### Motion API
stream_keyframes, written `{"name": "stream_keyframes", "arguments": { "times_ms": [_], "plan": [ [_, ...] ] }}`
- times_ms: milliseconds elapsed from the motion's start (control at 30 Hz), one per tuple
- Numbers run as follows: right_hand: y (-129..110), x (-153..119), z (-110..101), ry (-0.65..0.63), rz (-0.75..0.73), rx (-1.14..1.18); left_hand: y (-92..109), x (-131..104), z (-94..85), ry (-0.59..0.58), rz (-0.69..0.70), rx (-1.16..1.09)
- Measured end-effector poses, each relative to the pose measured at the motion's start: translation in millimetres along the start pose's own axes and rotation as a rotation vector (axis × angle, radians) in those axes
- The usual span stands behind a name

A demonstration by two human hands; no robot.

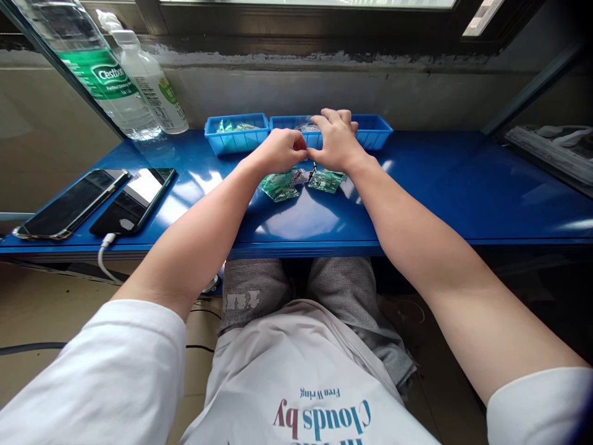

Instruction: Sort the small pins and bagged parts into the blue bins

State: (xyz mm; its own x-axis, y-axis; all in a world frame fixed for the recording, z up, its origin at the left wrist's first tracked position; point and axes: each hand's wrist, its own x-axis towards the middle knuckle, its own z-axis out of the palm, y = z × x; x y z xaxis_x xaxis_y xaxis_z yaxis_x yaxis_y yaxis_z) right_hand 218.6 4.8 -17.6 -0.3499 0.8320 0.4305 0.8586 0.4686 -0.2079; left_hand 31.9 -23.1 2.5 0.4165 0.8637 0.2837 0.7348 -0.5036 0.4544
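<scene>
My left hand is closed, its fingers curled toward the thumb at the front of the blue bins. What it pinches, if anything, is hidden. Beside it, my right hand has its fingers apart and stretched over the rim of the middle blue bin, its thumb close to the left hand's fingertips. Just below the hands lie a green shiny packet and a second green packet. Between these are a small clear bag and a thin dark piece, too small to name.
Another blue bin holds green packets; a third bin part extends right. Two bottles, one large and one small, stand back left. Two phones lie on the blue table; a white cable hangs off its edge.
</scene>
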Motion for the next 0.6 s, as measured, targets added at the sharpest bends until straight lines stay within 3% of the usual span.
{"name": "stream_keyframes", "arguments": {
  "times_ms": [133, 267, 433, 600],
  "plan": [
    [-19, -10, -23, -0.064, -0.015, 0.077, -3, 3, -0.4, 0.049, -0.038, -0.001],
    [-29, -19, -35, -0.261, -0.044, 0.182, -7, 6, -1.0, 0.103, -0.082, 0.000],
    [-35, -22, -33, -0.528, -0.049, 0.198, -8, 6, -2.4, 0.132, -0.099, 0.022],
    [-39, -21, -26, -0.605, -0.037, 0.132, -8, 6, -2.4, 0.121, -0.103, 0.019]
  ]
}}
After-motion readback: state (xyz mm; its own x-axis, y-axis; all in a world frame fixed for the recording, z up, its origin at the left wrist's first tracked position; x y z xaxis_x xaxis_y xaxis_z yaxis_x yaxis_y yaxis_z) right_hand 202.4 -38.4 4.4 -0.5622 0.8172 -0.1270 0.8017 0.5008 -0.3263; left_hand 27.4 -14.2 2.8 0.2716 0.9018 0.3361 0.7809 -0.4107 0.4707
